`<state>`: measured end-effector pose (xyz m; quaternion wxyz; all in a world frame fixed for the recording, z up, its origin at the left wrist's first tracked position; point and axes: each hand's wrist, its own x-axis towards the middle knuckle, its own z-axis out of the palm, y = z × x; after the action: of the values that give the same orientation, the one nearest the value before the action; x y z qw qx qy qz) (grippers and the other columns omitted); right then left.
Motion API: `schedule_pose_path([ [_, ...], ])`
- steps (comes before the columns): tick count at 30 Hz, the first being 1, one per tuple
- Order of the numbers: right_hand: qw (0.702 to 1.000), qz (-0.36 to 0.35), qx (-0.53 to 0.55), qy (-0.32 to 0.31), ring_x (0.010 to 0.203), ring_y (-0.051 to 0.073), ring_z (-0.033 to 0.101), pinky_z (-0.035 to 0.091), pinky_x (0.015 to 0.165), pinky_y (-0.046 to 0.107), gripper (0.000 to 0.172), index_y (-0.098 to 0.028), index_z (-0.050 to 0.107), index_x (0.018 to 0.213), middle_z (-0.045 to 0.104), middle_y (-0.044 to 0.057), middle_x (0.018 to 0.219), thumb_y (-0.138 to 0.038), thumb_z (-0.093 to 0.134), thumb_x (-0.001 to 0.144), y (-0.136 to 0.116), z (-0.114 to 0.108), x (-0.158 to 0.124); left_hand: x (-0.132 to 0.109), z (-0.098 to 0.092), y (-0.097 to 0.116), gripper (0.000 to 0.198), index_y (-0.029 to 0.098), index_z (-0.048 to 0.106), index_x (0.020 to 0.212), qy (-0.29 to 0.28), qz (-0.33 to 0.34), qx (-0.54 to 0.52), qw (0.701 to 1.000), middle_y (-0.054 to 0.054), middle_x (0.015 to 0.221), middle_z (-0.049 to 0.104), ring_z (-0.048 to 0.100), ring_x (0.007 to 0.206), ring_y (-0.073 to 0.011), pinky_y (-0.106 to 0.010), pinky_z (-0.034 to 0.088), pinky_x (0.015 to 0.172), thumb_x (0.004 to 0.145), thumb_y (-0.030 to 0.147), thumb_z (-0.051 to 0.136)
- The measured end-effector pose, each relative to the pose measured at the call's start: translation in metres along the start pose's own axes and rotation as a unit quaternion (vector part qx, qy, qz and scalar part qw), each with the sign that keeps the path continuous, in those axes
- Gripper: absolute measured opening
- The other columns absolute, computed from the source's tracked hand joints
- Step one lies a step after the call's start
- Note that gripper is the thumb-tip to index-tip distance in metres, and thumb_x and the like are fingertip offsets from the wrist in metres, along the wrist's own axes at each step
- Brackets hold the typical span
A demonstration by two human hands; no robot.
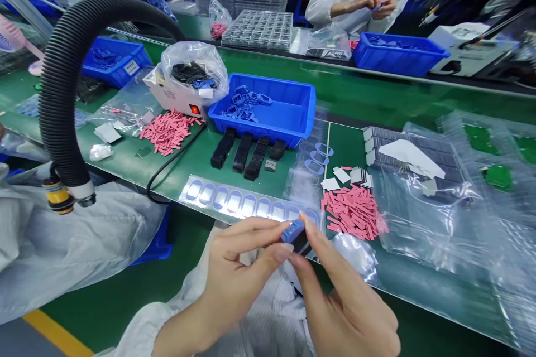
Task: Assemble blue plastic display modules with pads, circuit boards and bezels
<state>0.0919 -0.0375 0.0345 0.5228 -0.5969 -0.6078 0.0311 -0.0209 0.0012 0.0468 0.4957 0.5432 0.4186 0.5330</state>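
Blue plastic frame [292, 231] pinched together with a black piece [302, 245] at the edge of the green workbench [268, 170].

The left hand [237, 284] and right hand [347, 304] close on it from both sides, the frame lying centred in the grip with the black piece just beneath. At 10 o'clock, a foil sheet with oval cutouts [234, 201] nearly touches the left hand; at 11 o'clock, a blue tray [268, 128] holds more frames [245, 103]; at 3 o'clock lie pink strips [354, 212].

Green workbench [121, 162] here's got a blue plastic bin [259, 128], black strips [243, 152] and piles of pink pads [354, 212] sitting right on it.
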Motion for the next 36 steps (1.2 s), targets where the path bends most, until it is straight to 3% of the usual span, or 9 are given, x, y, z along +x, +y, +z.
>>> schedule_pose_path([
  [3, 0.999, -0.037, -0.021, -0.005, 0.085, 0.023, 0.072, 0.061, 0.075, 0.031, 0.06, -0.027, 0.054, 0.128, 0.069, 0.002, 0.11, -0.004, 0.069, 0.075, 0.005, 0.002, -0.003, 0.009, -0.007, 0.01, 0.032, 0.032, 0.076, 0.091, -0.021, 0.028, 0.067, 0.997, 0.004, 0.085, 0.079, 0.073, 0.076, -0.0119, -0.015, 0.057, 0.073, 0.07, 0.007, 0.073],
  [6, 0.998, -0.018, 0.047, -0.033, 0.09, 0.024, 0.071, 0.061, 0.078, 0.033, 0.056, -0.026, 0.056, 0.126, 0.069, 0.004, 0.111, -0.009, 0.071, 0.075, 0.013, 0.002, -0.002, 0.011, -0.011, 0.01, 0.033, 0.027, 0.076, 0.092, -0.027, 0.069, 0.106, 0.992, 0.002, 0.083, 0.079, 0.073, 0.074, -0.0125, -0.015, 0.058, 0.07, 0.071, 0.003, 0.071],
  [10, 0.969, 0.117, 0.182, -0.118, 0.094, 0.022, 0.069, 0.06, 0.078, 0.032, 0.025, -0.028, 0.065, 0.108, 0.072, 0.003, 0.104, -0.021, 0.062, 0.084, 0.024, -0.006, 0.005, 0.007, -0.016, 0.003, 0.028, 0.019, 0.074, 0.098, -0.058, 0.158, 0.143, 0.975, -0.004, 0.084, 0.079, 0.073, 0.075, -0.0158, -0.02, 0.059, 0.07, 0.074, 0.006, 0.068],
  [14, 0.954, 0.114, 0.229, -0.156, 0.082, 0.017, 0.068, 0.058, 0.068, 0.026, 0.011, -0.025, 0.065, 0.089, 0.071, 0.002, 0.086, -0.016, 0.059, 0.085, 0.028, -0.013, 0.015, 0.005, -0.018, 0.004, 0.023, 0.02, 0.072, 0.098, -0.09, 0.162, 0.157, 0.97, -0.005, 0.085, 0.077, 0.072, 0.076, -0.0181, -0.026, 0.059, 0.07, 0.079, 0.01, 0.064],
  [19, 0.97, 0.043, 0.19, -0.148, 0.074, 0.016, 0.067, 0.055, 0.063, 0.026, 0.013, -0.022, 0.062, 0.088, 0.068, 0.003, 0.079, -0.011, 0.057, 0.084, 0.027, -0.013, 0.02, 0.01, -0.019, 0.009, 0.018, 0.02, 0.068, 0.098, -0.137, 0.118, 0.188, 0.965, -0.006, 0.086, 0.073, 0.067, 0.078, -0.0191, -0.03, 0.055, 0.071, 0.08, 0.019, 0.065],
  [25, 0.975, -0.034, 0.139, -0.167, 0.073, 0.017, 0.066, 0.055, 0.064, 0.027, 0.017, -0.02, 0.06, 0.091, 0.068, 0.004, 0.078, -0.005, 0.056, 0.082, 0.027, -0.018, 0.019, 0.015, -0.018, 0.003, 0.008, 0.019, 0.065, 0.089, -0.158, 0.18, 0.211, 0.948, -0.005, 0.07, 0.07, 0.059, 0.061, -0.0174, -0.031, 0.048, 0.057, 0.083, 0.018, 0.061],
  [31, 0.97, -0.116, 0.072, -0.199, 0.078, 0.017, 0.068, 0.056, 0.073, 0.028, 0.015, -0.018, 0.061, 0.095, 0.07, 0.004, 0.082, -0.01, 0.061, 0.082, 0.032, -0.025, 0.029, 0.016, -0.02, 0.001, 0.02, 0.021, 0.064, 0.097, -0.183, 0.224, 0.283, 0.915, -0.002, 0.08, 0.076, 0.062, 0.07, -0.017, -0.029, 0.053, 0.065, 0.081, 0.009, 0.062],
  [34, 0.983, -0.11, 0.037, -0.139, 0.076, 0.019, 0.069, 0.057, 0.074, 0.029, 0.023, -0.018, 0.061, 0.097, 0.072, 0.004, 0.082, -0.021, 0.072, 0.077, 0.027, -0.022, 0.024, 0.012, -0.016, 0.0, 0.026, 0.021, 0.064, 0.093, -0.152, 0.23, 0.279, 0.92, -0.001, 0.078, 0.077, 0.064, 0.064, -0.0158, -0.028, 0.052, 0.059, 0.077, 0.001, 0.059],
  [36, 0.996, -0.046, 0.018, -0.081, 0.075, 0.02, 0.07, 0.058, 0.071, 0.031, 0.035, -0.02, 0.062, 0.101, 0.072, 0.004, 0.085, -0.029, 0.077, 0.071, 0.023, -0.02, 0.015, 0.009, -0.012, 0.0, 0.029, 0.021, 0.064, 0.093, -0.136, 0.236, 0.252, 0.929, -0.001, 0.078, 0.077, 0.067, 0.063, -0.016, -0.029, 0.052, 0.057, 0.076, -0.001, 0.058],
])
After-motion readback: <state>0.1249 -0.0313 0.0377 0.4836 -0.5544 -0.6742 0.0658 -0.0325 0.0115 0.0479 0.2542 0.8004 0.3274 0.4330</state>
